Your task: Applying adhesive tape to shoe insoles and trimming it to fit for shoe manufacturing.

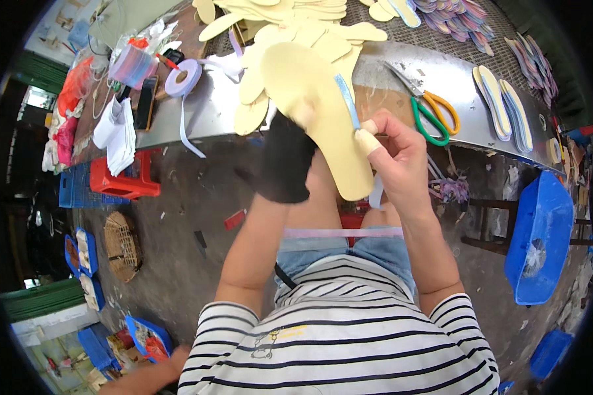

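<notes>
My left hand (283, 161), in a black glove, grips a cream shoe insole (342, 155) from its left side, above my lap. Along the insole's right edge runs a narrow blue strip (346, 99). My right hand (402, 155), with pale covers on thumb and fingertip, pinches the strip's lower end beside the insole. Behind them a heap of cream insoles (366, 31) spreads over the bench. Scissors (435, 117) with green and orange handles lie right of my right hand, their blades pointing away. The left fingers are partly hidden by the insole.
On the metal-edged bench (468, 131) lie a roll of lavender tape (183, 78), a phone (145, 102), folded white paper (116, 135) and edged insoles (492, 102). A red stool (125, 178) stands below left. At right, a blue tub (540, 237) rests on a wooden stool (491, 224).
</notes>
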A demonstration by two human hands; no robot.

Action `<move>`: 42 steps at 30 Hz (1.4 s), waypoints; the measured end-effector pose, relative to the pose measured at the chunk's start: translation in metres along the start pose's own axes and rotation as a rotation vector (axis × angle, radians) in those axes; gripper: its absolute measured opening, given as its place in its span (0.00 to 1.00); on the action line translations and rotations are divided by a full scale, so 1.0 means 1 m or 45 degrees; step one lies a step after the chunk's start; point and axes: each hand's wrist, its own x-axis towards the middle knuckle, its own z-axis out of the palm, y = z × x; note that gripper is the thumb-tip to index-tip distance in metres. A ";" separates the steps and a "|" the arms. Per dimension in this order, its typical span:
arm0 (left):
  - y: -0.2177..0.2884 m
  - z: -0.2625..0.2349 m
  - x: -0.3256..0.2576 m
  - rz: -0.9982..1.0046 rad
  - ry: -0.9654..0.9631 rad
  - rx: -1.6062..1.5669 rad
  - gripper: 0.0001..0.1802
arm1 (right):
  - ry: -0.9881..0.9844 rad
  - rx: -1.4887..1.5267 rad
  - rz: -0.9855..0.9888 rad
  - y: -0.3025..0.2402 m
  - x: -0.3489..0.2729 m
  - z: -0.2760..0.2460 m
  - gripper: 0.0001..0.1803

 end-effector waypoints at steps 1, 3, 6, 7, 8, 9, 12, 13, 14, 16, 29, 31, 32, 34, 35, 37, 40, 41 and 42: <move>-0.022 -0.014 0.004 -0.058 -0.037 -0.115 0.27 | 0.001 0.000 -0.013 0.007 0.007 0.003 0.02; -0.006 0.028 -0.019 0.142 0.022 0.405 0.28 | -0.037 -0.007 -0.029 0.020 0.010 0.005 0.02; 0.022 0.033 -0.014 0.069 0.230 0.092 0.17 | 0.069 0.055 0.134 0.010 0.003 0.006 0.04; 0.027 0.034 -0.011 0.075 0.241 0.099 0.17 | 0.169 0.205 0.328 0.008 0.001 0.004 0.05; 0.030 0.034 -0.009 0.127 0.275 0.158 0.17 | 0.187 0.306 0.318 0.015 -0.002 0.001 0.05; 0.033 0.033 -0.009 0.173 0.306 0.219 0.18 | 0.182 0.315 0.324 0.016 -0.007 0.004 0.05; 0.030 0.033 -0.011 0.209 0.382 0.156 0.18 | 0.147 0.263 0.311 0.017 -0.017 0.013 0.05; 0.029 0.033 -0.012 0.280 0.402 0.158 0.18 | 0.152 0.268 0.316 0.018 -0.018 0.013 0.05; 0.030 0.033 -0.014 0.273 0.402 0.161 0.18 | 0.097 0.285 0.340 0.019 -0.017 0.011 0.05; 0.034 0.038 -0.016 0.206 0.428 -0.028 0.17 | 0.045 0.300 0.364 0.020 -0.016 0.004 0.05; 0.035 0.059 -0.015 -0.063 0.489 0.217 0.09 | -0.119 -0.017 -0.013 0.026 -0.009 -0.001 0.05; 0.019 0.059 -0.017 0.160 0.484 0.240 0.09 | -0.048 -0.126 -0.205 0.026 -0.007 0.005 0.05; 0.018 0.054 -0.018 0.196 0.465 0.259 0.09 | -0.048 -0.070 -0.147 0.026 -0.008 0.009 0.05; 0.018 0.053 -0.017 0.167 0.492 0.259 0.09 | -0.043 0.034 -0.035 0.024 -0.011 0.012 0.05; 0.018 0.053 -0.017 0.139 0.522 0.262 0.09 | -0.042 0.086 0.020 0.024 -0.012 0.014 0.04; 0.024 0.057 -0.016 0.115 0.522 0.260 0.10 | -0.045 0.195 0.133 0.023 -0.013 0.017 0.04; 0.027 0.052 -0.013 0.158 0.458 0.279 0.11 | -0.054 -0.002 0.036 0.022 -0.014 0.016 0.04; 0.027 0.046 -0.011 0.224 0.394 0.304 0.13 | -0.057 -0.005 0.034 0.020 -0.011 0.008 0.04; 0.020 0.007 -0.002 0.152 0.340 0.244 0.17 | -0.121 -0.147 0.036 0.014 -0.005 -0.010 0.04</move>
